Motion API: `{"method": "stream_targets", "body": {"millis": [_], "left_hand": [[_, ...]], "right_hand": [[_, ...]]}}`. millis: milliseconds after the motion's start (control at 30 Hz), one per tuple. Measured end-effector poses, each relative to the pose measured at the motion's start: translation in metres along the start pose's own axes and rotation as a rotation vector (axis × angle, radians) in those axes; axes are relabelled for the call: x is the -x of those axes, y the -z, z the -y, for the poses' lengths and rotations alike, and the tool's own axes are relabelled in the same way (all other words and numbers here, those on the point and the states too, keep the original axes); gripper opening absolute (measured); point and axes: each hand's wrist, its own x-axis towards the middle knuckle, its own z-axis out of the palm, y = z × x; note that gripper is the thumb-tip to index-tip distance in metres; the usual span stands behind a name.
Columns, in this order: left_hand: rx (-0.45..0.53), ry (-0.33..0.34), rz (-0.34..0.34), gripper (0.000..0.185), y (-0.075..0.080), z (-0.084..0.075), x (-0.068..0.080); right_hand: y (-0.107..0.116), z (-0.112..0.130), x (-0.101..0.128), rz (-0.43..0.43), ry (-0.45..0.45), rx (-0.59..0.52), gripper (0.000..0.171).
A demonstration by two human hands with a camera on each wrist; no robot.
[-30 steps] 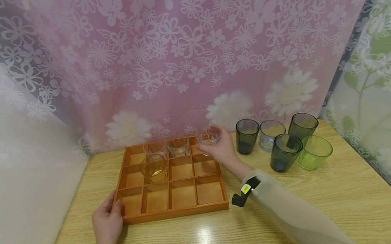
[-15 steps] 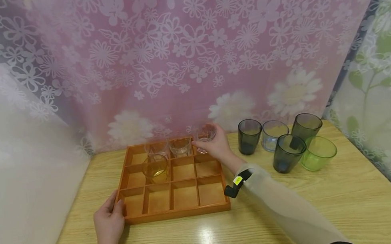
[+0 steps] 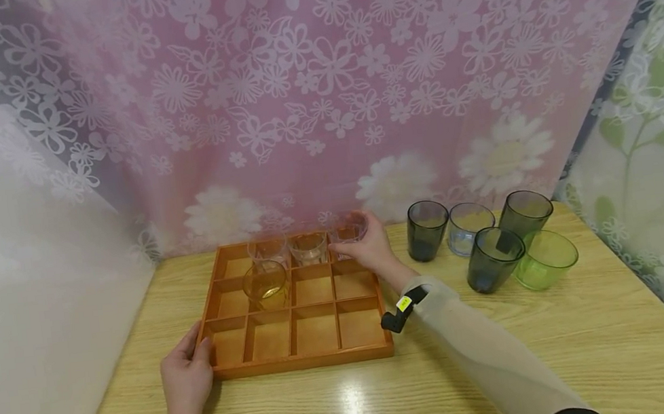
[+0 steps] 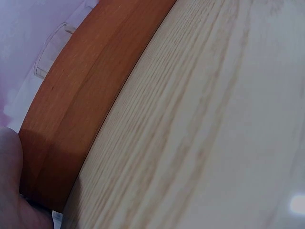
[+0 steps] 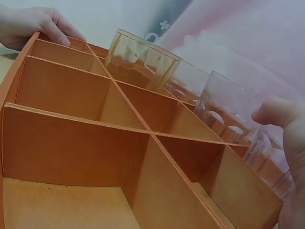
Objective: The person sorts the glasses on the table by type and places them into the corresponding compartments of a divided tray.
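Observation:
A shallow wooden tray (image 3: 300, 362) divided into square compartments lies on the table. My left hand (image 3: 187, 377) grips its front left corner, thumb over the rim; the left wrist view shows the tray's side wall (image 4: 86, 86) beside that hand. At the back right compartment, my right hand (image 3: 376, 248) holds a clear drinking glass (image 3: 347, 232) upright by its side, thumb toward the front. Two more clear glasses, one in the middle (image 3: 309, 250) and one further left (image 3: 267, 247), stand in the back row. An amber glass (image 5: 140, 59) sits in the middle row, second compartment from the left.
Right of the tray stand dark grey tumblers, one nearest the tray (image 3: 427, 234), one in front (image 3: 494, 263) and one behind (image 3: 526, 212). A bluish clear glass (image 3: 470, 229) and a green glass (image 3: 546, 261) are among them. A floral curtain (image 3: 320, 99) hangs behind the table.
The right hand has shifted slightly left and lowered the clear glass into the back right compartment. The left hand keeps its grip on the tray corner.

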Motion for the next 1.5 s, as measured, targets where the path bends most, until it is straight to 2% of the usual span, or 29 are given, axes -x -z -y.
{"method": "stream_targets", "body": {"millis": [167, 400, 700, 833, 1067, 1267, 1500], "left_hand": [[0.014, -0.006, -0.003, 0.042, -0.001, 0.001, 0.000], [0.015, -0.008, 0.000, 0.042, -0.001, -0.001, 0.001], [0.034, -0.011, 0.001, 0.042, -0.004, -0.001, 0.000], [0.036, -0.015, -0.002, 0.042, -0.004, 0.001, -0.001], [0.013, -0.013, -0.008, 0.042, -0.002, 0.004, 0.000], [0.008, -0.007, -0.012, 0.042, -0.001, 0.004, 0.000], [-0.011, -0.037, -0.031, 0.040, -0.002, 0.002, 0.001]], "right_hand": [[0.004, 0.000, 0.002, 0.021, -0.016, -0.011, 0.092], [0.005, -0.002, 0.003, 0.025, -0.051, 0.041, 0.097], [0.009, 0.003, 0.007, 0.052, -0.080, -0.038, 0.101], [0.014, 0.005, 0.008, 0.068, -0.080, 0.000, 0.102], [0.025, 0.010, 0.012, 0.090, -0.069, 0.058, 0.102], [0.034, 0.023, 0.021, 0.107, -0.025, 0.009, 0.101], [0.049, 0.044, 0.036, 0.120, 0.030, -0.022, 0.098]]}}
